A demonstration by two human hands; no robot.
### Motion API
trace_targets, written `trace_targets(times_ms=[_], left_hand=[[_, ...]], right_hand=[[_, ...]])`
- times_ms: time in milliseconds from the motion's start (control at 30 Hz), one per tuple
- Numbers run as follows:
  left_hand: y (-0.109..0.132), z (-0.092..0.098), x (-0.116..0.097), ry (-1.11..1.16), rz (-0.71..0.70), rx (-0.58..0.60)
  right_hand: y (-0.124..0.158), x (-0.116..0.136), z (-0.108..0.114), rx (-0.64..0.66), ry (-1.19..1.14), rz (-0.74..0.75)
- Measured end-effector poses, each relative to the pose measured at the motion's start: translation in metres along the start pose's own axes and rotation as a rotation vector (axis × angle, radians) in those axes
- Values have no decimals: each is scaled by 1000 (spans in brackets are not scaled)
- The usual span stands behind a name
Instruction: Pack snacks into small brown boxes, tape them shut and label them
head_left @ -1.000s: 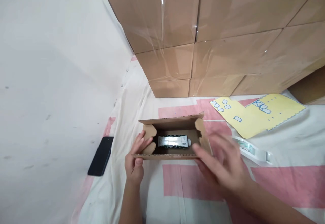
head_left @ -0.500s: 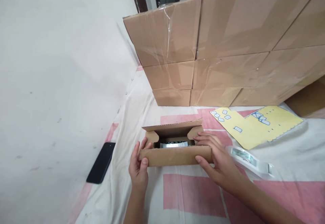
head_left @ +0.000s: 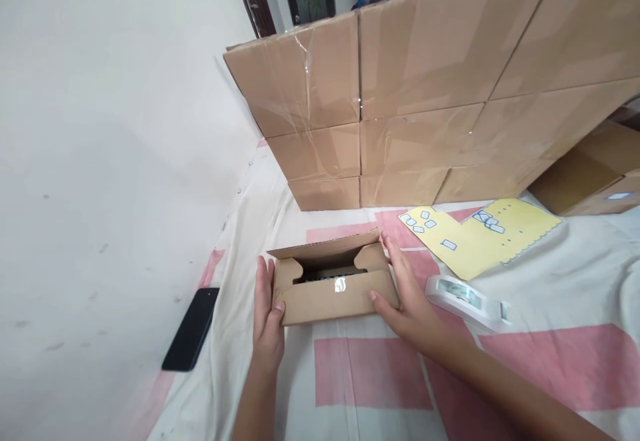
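Small box (head_left: 333,297): brown corrugated card, resting on the sheet (head_left: 370,374) with its long side across the view. The top is partly open, the rear flap stands at 12 o'clock, and the rounded end tabs are folded inward.
Inside the box: a dark slot with a silvery glint (head_left: 340,285) at the front wall. What it is cannot be told.
Left grip (head_left: 267,321): at the box's 9 o'clock end, with straight fingers laid flat against the end wall and the thumb on the front wall. It is open-palmed and pressing the card, not curled round it.
Right grip (head_left: 407,301): at the 3 o'clock end, with the fingers running along the end wall and the thumb on the front wall, so the box is clamped between the two grips.
Tape dispenser (head_left: 467,302): white, lying on the sheet at 3 o'clock, just beyond the right grip.
Yellow card (head_left: 480,237): at 2 o'clock, flat, with small white stickers on it.
Phone (head_left: 191,327): black, at 8 o'clock, near the wall (head_left: 100,161).
Stacked cartons (head_left: 425,94): at 12 o'clock, taped and well apart from the small box.
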State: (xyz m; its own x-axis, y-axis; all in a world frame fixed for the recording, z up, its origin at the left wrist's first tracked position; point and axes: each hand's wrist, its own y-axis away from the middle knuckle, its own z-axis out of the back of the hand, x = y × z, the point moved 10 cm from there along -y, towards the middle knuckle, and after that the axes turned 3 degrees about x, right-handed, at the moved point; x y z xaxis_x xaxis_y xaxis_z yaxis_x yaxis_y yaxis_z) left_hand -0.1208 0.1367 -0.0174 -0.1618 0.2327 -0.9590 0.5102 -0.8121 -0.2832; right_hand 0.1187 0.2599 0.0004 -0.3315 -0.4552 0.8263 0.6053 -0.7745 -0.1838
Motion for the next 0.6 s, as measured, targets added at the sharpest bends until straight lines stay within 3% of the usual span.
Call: trace_targets(times_ms=[133,233,333,400,500,600], left_hand=[[-8,-1,-4,-72,36,105],[-12,0,-2,-134,42,151],[-13,8,-10,-244,-52,106],[-12,6,-25,-441,-167,106],[-9,-14,-53,-874,-322,141],[-9,-53,-72,-1155,-404,237]], right_hand=[[-1,1,3,47,-50,-26],[-2,5,11,-10,-3,25],[-3,13,18,-83,106,118],[-3,22,20,-118,202,212],[-3,35,21,-164,318,319],[-3,39,21,-176,371,331]])
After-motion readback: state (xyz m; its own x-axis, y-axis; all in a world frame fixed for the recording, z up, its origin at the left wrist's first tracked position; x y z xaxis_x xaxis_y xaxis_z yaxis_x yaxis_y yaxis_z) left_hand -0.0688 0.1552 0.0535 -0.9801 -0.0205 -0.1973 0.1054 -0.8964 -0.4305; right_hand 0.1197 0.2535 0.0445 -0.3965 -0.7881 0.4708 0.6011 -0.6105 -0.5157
